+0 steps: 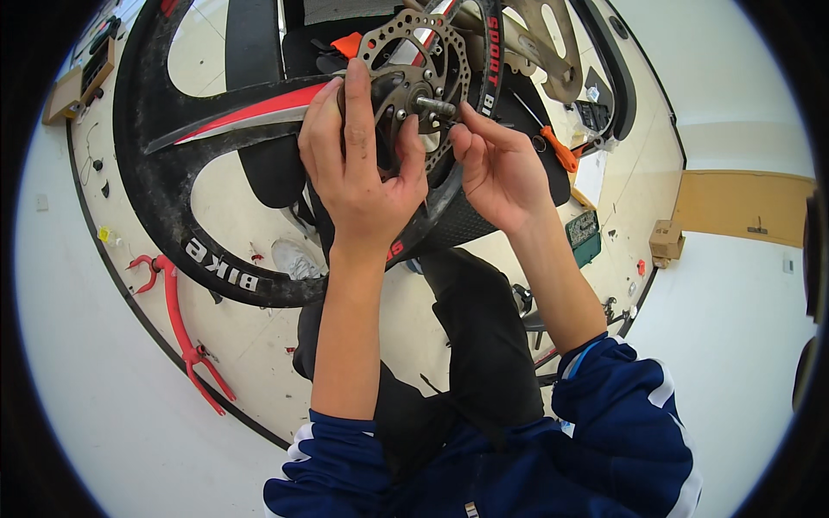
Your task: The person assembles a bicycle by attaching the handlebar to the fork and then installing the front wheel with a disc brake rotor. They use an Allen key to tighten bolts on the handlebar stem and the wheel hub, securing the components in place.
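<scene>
A black bicycle wheel point(142, 173) with broad spokes and red and white stripes stands tilted in front of me. At its hub sits a metal brake disc point(377, 41) with holes, and a threaded axle point(434, 106) sticks out toward my right side. My left hand point(358, 168) grips the wheel at the hub, long fingers along the spoke and thumb beside the disc. Close to the axle's end, my right hand point(505, 168) pinches with thumb and index finger. Whatever lies between those fingertips is too small to make out.
An orange-handled screwdriver point(561, 148) lies on the black surface at the right. Beyond my right forearm are a green case point(585, 250) and cardboard boxes point(667, 237). A red bicycle fork point(175, 315) lies on the floor at the left, among small scattered parts.
</scene>
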Demonstrator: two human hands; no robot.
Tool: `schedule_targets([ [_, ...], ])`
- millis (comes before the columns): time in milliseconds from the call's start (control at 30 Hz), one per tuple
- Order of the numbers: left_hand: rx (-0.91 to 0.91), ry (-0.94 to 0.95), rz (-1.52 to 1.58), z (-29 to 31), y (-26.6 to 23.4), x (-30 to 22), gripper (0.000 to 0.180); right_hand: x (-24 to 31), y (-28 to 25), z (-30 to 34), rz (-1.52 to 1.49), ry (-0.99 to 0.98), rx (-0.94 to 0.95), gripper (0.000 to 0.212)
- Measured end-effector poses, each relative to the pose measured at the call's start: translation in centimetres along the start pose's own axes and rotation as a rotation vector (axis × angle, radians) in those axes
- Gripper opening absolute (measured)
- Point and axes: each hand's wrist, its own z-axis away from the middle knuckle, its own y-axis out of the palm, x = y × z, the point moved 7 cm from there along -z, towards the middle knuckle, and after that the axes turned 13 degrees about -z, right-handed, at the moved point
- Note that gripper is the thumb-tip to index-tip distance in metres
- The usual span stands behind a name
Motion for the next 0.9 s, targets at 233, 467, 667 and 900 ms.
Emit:
schedule_targets([
  [233, -0.01, -0.033, 0.021, 0.3, -0.2, 0.5, 0.064, 1.2, 2.1, -0.9, 0.52, -0.122, 0.131, 0.018],
  [467, -0.003, -0.055, 0.029, 0.1, -0.3, 0.2, 0.065, 2.4, 4.0, -1.9, 0.764, 0.04, 0.257, 0.015],
  [667, -0.014, -0.048, 0.059, 0.1, 0.0, 0.3, 0.065, 2.3, 1.7, -1.2, 0.661, -0.02, 0.327, 0.014],
  [900, -0.017, -0.044, 0.051, 0.0, -0.1, 0.3, 0.064, 2.4, 0.7, -1.7, 0.536, 0.034, 0.283, 0.015],
])
